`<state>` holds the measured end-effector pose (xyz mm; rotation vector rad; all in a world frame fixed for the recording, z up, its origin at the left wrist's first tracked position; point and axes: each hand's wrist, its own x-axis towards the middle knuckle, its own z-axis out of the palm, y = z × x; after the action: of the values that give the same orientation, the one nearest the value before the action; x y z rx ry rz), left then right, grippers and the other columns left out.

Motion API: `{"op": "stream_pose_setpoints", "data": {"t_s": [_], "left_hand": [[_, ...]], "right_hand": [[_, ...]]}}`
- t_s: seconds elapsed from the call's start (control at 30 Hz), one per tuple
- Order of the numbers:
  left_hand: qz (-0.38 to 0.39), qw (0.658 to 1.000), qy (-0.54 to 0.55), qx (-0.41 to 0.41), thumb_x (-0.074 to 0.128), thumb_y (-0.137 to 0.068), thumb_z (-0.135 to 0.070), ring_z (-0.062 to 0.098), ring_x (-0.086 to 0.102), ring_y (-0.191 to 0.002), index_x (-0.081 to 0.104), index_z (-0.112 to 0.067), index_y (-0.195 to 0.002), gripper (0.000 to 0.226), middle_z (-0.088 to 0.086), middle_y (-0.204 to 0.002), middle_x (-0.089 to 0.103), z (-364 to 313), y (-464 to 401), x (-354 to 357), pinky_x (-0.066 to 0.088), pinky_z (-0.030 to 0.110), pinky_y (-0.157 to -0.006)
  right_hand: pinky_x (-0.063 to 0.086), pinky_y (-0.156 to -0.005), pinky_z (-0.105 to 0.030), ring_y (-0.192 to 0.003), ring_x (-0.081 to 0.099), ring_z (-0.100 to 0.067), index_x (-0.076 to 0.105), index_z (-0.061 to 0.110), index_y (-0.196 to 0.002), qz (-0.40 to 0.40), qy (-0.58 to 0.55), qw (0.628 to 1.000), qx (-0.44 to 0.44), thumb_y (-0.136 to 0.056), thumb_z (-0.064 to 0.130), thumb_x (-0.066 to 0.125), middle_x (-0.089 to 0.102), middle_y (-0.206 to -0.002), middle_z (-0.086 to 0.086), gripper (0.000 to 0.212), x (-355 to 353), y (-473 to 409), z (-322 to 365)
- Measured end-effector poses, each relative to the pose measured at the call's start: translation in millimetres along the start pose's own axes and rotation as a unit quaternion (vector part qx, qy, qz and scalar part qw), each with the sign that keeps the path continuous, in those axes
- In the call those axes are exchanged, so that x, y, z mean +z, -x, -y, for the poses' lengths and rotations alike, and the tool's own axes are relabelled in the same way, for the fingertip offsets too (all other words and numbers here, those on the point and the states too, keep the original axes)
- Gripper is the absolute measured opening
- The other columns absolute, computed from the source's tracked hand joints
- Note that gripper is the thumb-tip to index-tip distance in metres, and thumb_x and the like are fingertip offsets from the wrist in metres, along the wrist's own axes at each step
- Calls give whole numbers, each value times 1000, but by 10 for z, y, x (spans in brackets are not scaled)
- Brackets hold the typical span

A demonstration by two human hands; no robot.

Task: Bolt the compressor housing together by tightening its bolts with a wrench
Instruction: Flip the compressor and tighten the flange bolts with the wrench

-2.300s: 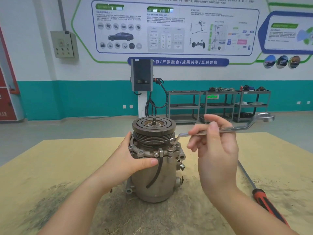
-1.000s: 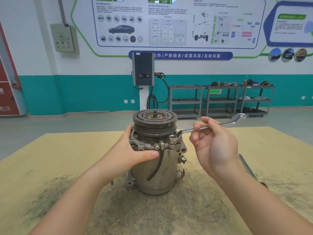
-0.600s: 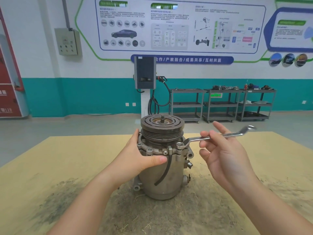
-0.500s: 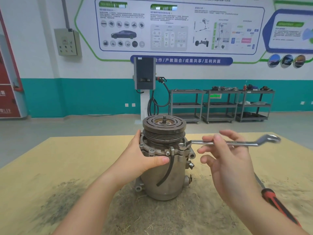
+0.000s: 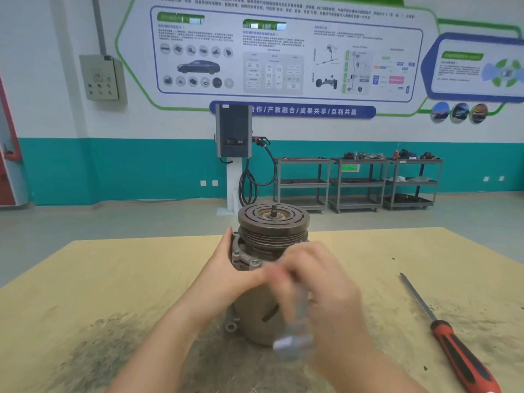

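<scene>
Compressor [image 5: 263,282], upright on tabletop [image 5: 113,279]: being grasped at its flange by left hand [image 5: 226,276]. Wrench [image 5: 295,327], blurred, being held in right hand [image 5: 320,285] grip, its end hanging below, before the compressor.

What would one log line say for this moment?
left hand: grips compressor | right hand: holds blurred wrench, handle toward camera | screwdriver: on table
</scene>
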<state>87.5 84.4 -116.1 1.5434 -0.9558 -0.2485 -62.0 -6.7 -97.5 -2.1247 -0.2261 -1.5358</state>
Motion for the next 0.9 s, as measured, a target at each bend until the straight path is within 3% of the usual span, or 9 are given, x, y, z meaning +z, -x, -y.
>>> {"op": "stream_pose_setpoints", "data": {"t_s": [0.1,0.17,0.23,0.3,0.33,0.53,0.67,0.8,0.9], "left_hand": [[-21,1000,8,-20,90,-49,-50,0,62,-117,36,-28,-151,117,-16,-133,63,-15,35,-21,50,13,-92],[-46,999,-6,-19,89,-45,-52,-4,63,-113,40,-30,-149,117,-23,-126,66,-10,28,-45,50,9,-85],[-52,998,-15,-21,88,-43,-51,-5,65,-109,48,-36,-138,104,-28,-118,68,-15,29,-56,51,11,-85],[-46,998,-18,-25,87,-44,-51,-5,65,-108,52,-43,-127,90,-31,-114,67,-42,49,-55,51,13,-86],[-42,999,-20,-24,87,-45,-51,-6,65,-107,53,-45,-123,86,-32,-113,67,-61,68,-51,51,11,-83],[-30,999,-34,-5,88,-56,-39,-18,60,-103,49,-45,-125,79,-41,-110,64,-201,325,56,44,-2,-74],[-22,999,-32,-1,87,-57,-43,-15,60,-108,44,-40,-140,94,-38,-117,63,-261,517,133,43,-1,-77],[-105,994,-13,-5,89,-61,-57,-28,50,-106,27,-42,-154,113,-54,-114,51,-232,751,319,40,-5,-72],[-139,990,-32,7,80,-65,-68,-28,47,-111,38,-55,-143,89,-53,-119,50,-204,858,412,39,-6,-76]], "right_hand": [[50,-58,-22,-60,61,-13,65,22,-69,-99,-149,968,177,-96,46,45,64,-69,-4,41,-409,11,-62],[48,-45,-28,-48,57,-24,65,18,-68,-135,-294,895,306,-92,39,51,60,-61,-10,35,-663,53,-129],[43,-38,-27,-41,52,-25,63,14,-84,-150,-408,800,412,-89,28,53,57,-59,-14,19,-796,97,-232],[42,-37,-25,-39,50,-22,56,11,-103,-158,-466,738,461,-93,12,46,58,-61,-12,14,-856,90,-303],[42,-37,-24,-40,50,-21,53,12,-107,-164,-480,727,462,-93,7,43,58,-61,-10,18,-860,72,-325],[48,-41,-23,-44,58,-20,49,13,-106,-178,-482,743,428,-96,5,48,62,-60,-4,13,-831,4,-268],[46,-39,-22,-42,56,-19,49,12,-99,-157,-484,718,474,-97,5,48,62,-59,-4,7,-847,9,-241],[41,-37,-19,-40,51,-16,47,11,-85,-173,-516,676,496,-97,9,49,59,-58,-3,12,-889,-13,-233],[39,-36,-20,-39,49,-15,48,10,-88,-167,-526,671,496,-96,6,47,57,-56,-3,9,-887,-10,-205]]}}
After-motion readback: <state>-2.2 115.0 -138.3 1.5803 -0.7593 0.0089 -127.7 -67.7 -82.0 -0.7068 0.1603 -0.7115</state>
